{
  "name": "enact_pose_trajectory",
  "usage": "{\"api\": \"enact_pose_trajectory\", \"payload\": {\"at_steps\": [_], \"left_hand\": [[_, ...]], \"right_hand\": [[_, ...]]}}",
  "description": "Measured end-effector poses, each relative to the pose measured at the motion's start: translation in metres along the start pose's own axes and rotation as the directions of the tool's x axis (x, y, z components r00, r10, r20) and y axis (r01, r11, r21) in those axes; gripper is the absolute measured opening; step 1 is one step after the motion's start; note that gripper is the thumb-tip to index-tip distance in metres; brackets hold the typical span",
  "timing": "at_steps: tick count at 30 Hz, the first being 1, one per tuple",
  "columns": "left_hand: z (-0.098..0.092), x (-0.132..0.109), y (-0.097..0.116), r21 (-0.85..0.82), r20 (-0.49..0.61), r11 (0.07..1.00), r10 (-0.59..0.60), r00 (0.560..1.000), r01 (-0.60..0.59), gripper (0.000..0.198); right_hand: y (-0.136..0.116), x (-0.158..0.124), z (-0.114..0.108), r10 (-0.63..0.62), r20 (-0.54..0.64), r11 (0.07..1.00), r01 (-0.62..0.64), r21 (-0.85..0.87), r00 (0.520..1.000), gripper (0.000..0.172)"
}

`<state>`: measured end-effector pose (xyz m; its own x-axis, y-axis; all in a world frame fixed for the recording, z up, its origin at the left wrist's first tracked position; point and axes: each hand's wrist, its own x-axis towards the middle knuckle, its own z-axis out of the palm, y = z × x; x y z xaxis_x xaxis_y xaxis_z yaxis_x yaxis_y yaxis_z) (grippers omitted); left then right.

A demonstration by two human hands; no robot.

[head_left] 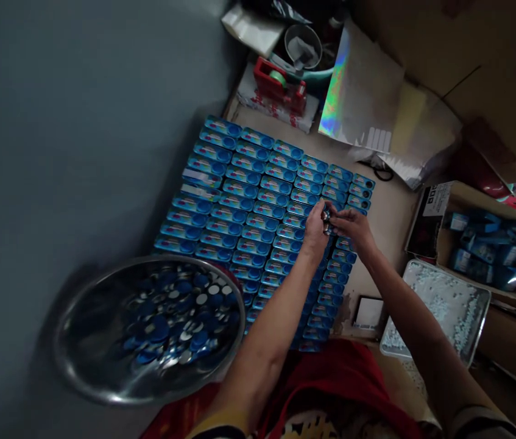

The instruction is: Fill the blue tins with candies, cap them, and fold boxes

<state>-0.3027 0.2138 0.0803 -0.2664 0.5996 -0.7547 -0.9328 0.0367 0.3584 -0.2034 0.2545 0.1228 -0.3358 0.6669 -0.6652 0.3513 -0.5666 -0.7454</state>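
My left hand (pixel 316 228) is closed around a few small shiny round pieces (pixel 326 216), over the right part of the laid-out packs. The fingers of my right hand (pixel 351 225) pinch at those same pieces; exactly what lies between the fingertips is hidden. Beneath both hands, blue printed packs (pixel 239 188) lie in close rows, each with a round spot at one end. On a few packs at the far right that spot looks dark. At lower left stands a large metal bowl (pixel 114 399) holding many blue and silver discs (pixel 159 329).
A cardboard box (pixel 415 235) of blue packets is at right, beside a metal tray (pixel 484 308) of small pale pieces. A small white-faced square (pixel 370 312) lies nearby. Behind are a red tape dispenser (pixel 278 85), scissors (pixel 383 172) and silvery sheets (pixel 367 91). A wall (pixel 79 122) borders the left.
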Motion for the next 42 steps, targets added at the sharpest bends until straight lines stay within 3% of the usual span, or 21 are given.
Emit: {"api": "enact_pose_trajectory", "payload": {"at_steps": [5, 10, 13, 15, 18, 22, 25, 30, 33, 37, 42], "left_hand": [[0.022, 0.001, -0.016, -0.109, -0.033, 0.993, -0.047, 0.998, 0.043, 0.026], [0.048, 0.008, -0.010, -0.180, -0.034, 0.979, -0.105, 0.994, 0.098, 0.030], [0.055, 0.013, 0.002, -0.179, -0.026, 0.974, -0.148, 0.989, 0.141, 0.033], [0.055, 0.016, 0.011, -0.173, 0.039, 0.971, -0.163, 0.986, 0.168, 0.034], [0.052, 0.022, 0.021, -0.172, 0.126, 0.965, -0.179, 0.976, 0.199, 0.030], [0.049, 0.029, 0.024, -0.238, 0.172, 0.940, -0.207, 0.963, 0.245, 0.026], [0.047, 0.032, 0.023, -0.290, 0.207, 0.916, -0.223, 0.953, 0.277, 0.031], [0.043, 0.029, 0.024, -0.229, 0.294, 0.940, -0.183, 0.938, 0.255, 0.026], [0.040, 0.022, 0.026, -0.203, 0.317, 0.952, -0.159, 0.935, 0.231, 0.034], [0.032, 0.014, 0.025, -0.146, 0.272, 0.959, -0.198, 0.942, 0.244, 0.035], [0.024, 0.006, 0.012, -0.053, 0.212, 0.935, -0.332, 0.919, 0.350, 0.028]], "right_hand": [[-0.008, 0.000, -0.018, 0.054, -0.028, 0.995, -0.052, 0.083, 0.998, 0.037], [-0.025, 0.008, -0.039, 0.014, -0.096, 0.998, -0.007, 0.070, 0.995, 0.045], [-0.043, 0.030, -0.065, -0.091, -0.186, 0.993, 0.073, -0.097, 0.978, 0.039], [-0.055, 0.051, -0.083, -0.264, -0.264, 0.915, 0.154, -0.372, 0.928, 0.022], [-0.070, 0.082, -0.098, -0.456, -0.221, 0.645, 0.150, -0.749, 0.862, 0.015], [-0.077, 0.112, -0.100, -0.408, -0.171, 0.362, -0.013, -0.932, 0.897, 0.014], [-0.078, 0.135, -0.103, -0.323, -0.209, 0.308, -0.107, -0.945, 0.923, 0.012], [-0.081, 0.168, -0.115, -0.289, -0.170, 0.386, -0.048, -0.921, 0.942, 0.023], [-0.081, 0.152, -0.108, -0.372, -0.144, 0.372, 0.006, -0.928, 0.917, 0.021], [-0.073, 0.091, -0.081, -0.515, -0.074, 0.383, 0.152, -0.911, 0.854, 0.014], [-0.052, 0.040, -0.058, -0.533, 0.144, 0.388, 0.393, -0.834, 0.834, 0.022]]}}
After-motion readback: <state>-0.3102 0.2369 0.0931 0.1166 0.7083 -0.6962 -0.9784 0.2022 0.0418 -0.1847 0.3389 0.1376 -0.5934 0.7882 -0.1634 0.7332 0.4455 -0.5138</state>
